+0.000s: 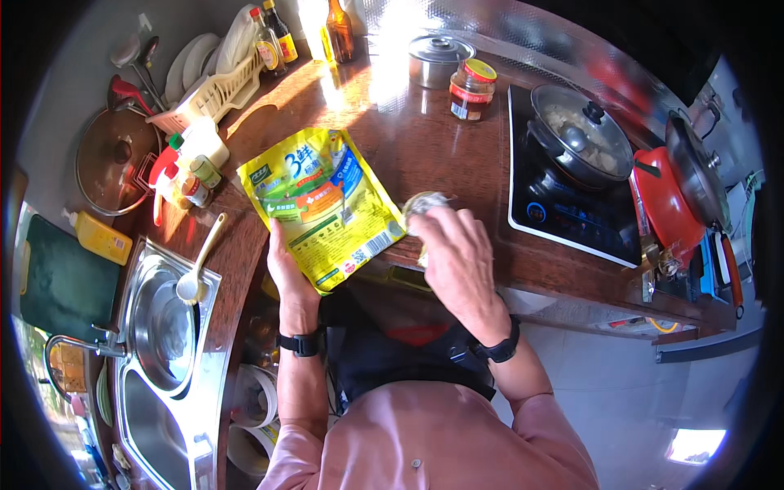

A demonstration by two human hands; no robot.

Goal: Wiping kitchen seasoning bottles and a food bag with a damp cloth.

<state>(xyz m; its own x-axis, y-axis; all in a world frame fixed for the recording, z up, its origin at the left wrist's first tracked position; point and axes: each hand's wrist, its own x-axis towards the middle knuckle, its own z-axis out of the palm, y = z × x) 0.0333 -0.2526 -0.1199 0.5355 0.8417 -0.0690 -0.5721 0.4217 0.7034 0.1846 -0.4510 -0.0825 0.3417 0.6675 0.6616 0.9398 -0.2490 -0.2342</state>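
Note:
My left hand (289, 269) grips a large yellow seasoning pouch (324, 208) by its lower left side, with the thumb over its printed front. The pouch is tilted and bears printing and a barcode. Close to its right corner, my right hand (459, 263) has its fingers closed around a small crumpled grey-white thing (424, 205). Fingers hide most of it, so I cannot tell what it is. Both hands are over the front edge of the brown wooden-looking counter (404, 153).
A glass-lidded pan (582, 135) with food inside stands on the induction cooktop (566, 214) at the right. Behind are a lidded jar (471, 92) and a steel pot (438, 64). At left are seasoning jars (196, 191), a dish rack (211, 98), a brush (193, 285) and a sink (162, 331).

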